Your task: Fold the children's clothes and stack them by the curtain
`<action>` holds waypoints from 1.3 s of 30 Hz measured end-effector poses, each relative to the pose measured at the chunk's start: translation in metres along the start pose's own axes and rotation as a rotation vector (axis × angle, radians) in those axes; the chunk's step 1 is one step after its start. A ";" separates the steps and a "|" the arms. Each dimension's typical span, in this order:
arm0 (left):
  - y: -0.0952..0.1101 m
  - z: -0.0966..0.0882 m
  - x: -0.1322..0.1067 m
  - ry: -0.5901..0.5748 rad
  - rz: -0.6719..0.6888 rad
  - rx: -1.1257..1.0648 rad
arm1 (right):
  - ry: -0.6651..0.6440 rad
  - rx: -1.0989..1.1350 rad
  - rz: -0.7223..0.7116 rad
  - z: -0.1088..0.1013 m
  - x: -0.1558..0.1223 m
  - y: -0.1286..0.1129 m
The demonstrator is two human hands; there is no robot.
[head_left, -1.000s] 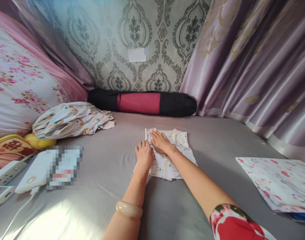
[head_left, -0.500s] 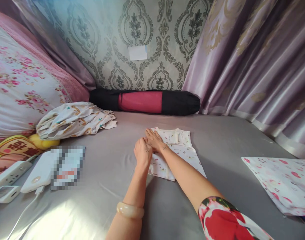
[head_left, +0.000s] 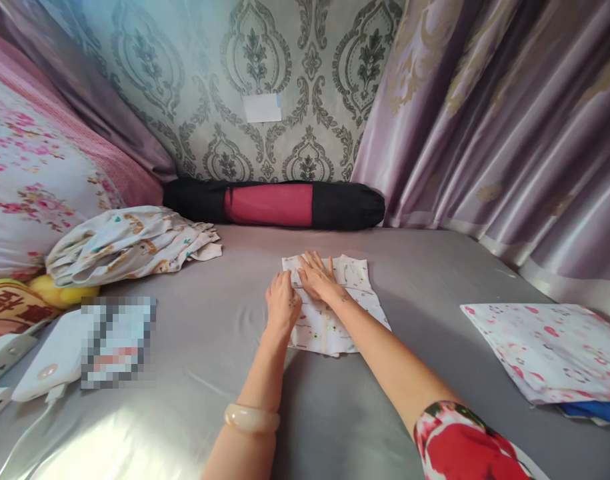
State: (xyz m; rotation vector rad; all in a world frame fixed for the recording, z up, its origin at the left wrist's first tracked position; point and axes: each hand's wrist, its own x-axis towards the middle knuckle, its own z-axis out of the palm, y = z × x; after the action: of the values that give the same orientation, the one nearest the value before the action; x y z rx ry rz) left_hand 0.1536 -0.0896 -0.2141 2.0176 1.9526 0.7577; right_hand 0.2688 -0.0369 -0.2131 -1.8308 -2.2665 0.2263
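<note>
A small white printed shirt (head_left: 312, 325), apparently folded, lies on the grey bed sheet in front of me. My right hand (head_left: 319, 277) rests flat on its upper part with the fingers spread. At the shirt's left edge, my left hand (head_left: 283, 303) is closed, its fingers curled at the fabric. Its fingertips are partly hidden. A pale bangle (head_left: 252, 419) is on my left wrist.
A black and red roll bag (head_left: 269, 204) lies along the wall. To the left are a crumpled printed cloth (head_left: 129, 243), a white power bank (head_left: 55, 353) with a cable and a power strip (head_left: 7, 353). Folded heart-print fabric (head_left: 549, 343) lies at right.
My right hand has moved right across the shirt, its fingers spreading wider. My left hand is now apart from it, at the left edge. The view has shifted slightly right.
</note>
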 end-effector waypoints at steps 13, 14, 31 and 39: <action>-0.007 0.014 -0.008 -0.264 0.148 0.175 | 0.003 0.001 0.063 0.009 -0.020 0.016; -0.005 0.012 -0.008 -0.270 0.140 0.177 | -0.018 0.017 0.059 0.006 -0.020 0.017; -0.001 0.009 -0.009 -0.282 0.137 0.189 | 0.051 -0.047 0.300 0.005 -0.023 0.045; 0.002 0.001 -0.011 -0.275 0.113 0.173 | -0.016 0.007 0.297 -0.015 -0.023 0.071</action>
State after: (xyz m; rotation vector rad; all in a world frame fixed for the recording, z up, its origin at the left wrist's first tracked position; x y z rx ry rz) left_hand 0.1563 -0.0999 -0.2159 2.2114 1.8122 0.3179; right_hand 0.3441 -0.0450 -0.2182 -2.1637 -1.9912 0.2966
